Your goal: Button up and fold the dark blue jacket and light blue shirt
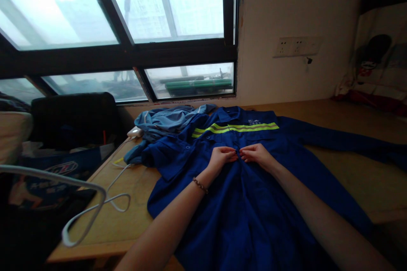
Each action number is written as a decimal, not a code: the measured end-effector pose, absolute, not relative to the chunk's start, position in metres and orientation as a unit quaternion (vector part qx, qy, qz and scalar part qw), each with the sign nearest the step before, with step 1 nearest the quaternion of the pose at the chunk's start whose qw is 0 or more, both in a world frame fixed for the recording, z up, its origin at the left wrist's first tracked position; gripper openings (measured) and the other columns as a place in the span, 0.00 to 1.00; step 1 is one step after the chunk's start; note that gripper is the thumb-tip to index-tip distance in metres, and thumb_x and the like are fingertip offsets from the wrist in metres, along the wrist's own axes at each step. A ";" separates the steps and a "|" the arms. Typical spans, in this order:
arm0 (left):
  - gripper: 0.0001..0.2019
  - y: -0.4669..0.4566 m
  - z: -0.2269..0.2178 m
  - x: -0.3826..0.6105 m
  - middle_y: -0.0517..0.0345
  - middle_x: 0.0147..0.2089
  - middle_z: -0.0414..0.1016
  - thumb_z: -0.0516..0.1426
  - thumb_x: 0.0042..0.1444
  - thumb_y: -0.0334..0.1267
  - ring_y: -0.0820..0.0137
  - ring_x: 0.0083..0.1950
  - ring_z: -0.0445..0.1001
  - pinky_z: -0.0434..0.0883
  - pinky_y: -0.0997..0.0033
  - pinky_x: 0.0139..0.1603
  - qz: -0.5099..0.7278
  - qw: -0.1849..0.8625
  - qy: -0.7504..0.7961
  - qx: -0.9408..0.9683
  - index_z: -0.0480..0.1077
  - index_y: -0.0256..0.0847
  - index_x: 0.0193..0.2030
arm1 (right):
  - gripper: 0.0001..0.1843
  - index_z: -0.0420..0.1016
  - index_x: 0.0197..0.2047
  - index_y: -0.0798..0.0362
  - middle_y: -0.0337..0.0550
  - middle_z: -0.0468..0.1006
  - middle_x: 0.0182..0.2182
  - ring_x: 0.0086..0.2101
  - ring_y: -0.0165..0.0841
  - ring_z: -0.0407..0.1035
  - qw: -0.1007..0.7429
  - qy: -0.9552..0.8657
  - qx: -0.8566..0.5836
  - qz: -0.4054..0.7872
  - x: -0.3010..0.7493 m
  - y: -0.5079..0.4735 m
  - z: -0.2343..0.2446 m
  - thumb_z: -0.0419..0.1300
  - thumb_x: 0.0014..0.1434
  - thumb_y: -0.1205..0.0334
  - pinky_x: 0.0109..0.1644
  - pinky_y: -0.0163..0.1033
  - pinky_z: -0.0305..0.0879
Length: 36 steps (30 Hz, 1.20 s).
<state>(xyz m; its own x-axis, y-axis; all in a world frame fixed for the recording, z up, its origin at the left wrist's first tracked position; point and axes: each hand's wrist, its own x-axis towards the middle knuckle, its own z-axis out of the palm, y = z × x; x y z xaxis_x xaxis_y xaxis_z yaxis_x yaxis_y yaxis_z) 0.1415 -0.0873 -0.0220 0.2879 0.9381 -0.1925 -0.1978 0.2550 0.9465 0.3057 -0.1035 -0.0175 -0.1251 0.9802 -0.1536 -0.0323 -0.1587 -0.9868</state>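
My blue work jacket [254, 203] lies flat, front up, on the wooden table [127, 203]. Its collar points away from me toward the window [127, 21] and its hem comes toward me, so its long axis runs straight out from my body. One sleeve stretches off to my right. A yellow-green reflective stripe [237, 128] crosses the chest.

My left hand [222, 156] and right hand [257, 154] meet at the front opening just below that stripe, fingers curled and pinching the cloth, fingertips nearly touching. A beaded bracelet [200, 185] sits on my left wrist.

There is pale print [254, 121] by the collar, too small to read. A lighter blue garment [168, 120] is bunched beside the jacket and a white hanger [85, 203] lies further to my left.
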 end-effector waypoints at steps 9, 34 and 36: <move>0.11 -0.088 -0.026 0.148 0.62 0.22 0.68 0.64 0.36 0.33 0.77 0.23 0.69 0.69 0.78 0.25 0.425 0.612 0.461 0.482 0.67 0.33 0.26 | 0.03 0.68 0.28 0.53 0.36 0.70 0.18 0.22 0.28 0.65 0.368 -0.702 -0.590 0.154 0.285 -0.115 -0.027 0.55 0.48 0.64 0.27 0.32 0.56; 0.16 -0.088 -0.030 0.149 0.65 0.24 0.65 0.59 0.35 0.25 0.78 0.24 0.68 0.67 0.77 0.28 0.488 0.665 0.404 0.395 0.58 0.38 0.32 | 0.21 0.67 0.51 0.53 0.37 0.72 0.20 0.22 0.29 0.65 0.310 -0.738 -0.579 0.155 0.286 -0.118 -0.022 0.52 0.52 0.61 0.29 0.32 0.58; 0.15 -0.089 -0.029 0.149 0.66 0.23 0.64 0.59 0.35 0.27 0.79 0.23 0.67 0.67 0.77 0.27 0.486 0.658 0.403 0.411 0.58 0.38 0.31 | 0.22 0.67 0.51 0.52 0.39 0.74 0.22 0.24 0.30 0.67 0.274 -0.741 -0.597 0.140 0.286 -0.120 -0.021 0.51 0.53 0.60 0.30 0.33 0.58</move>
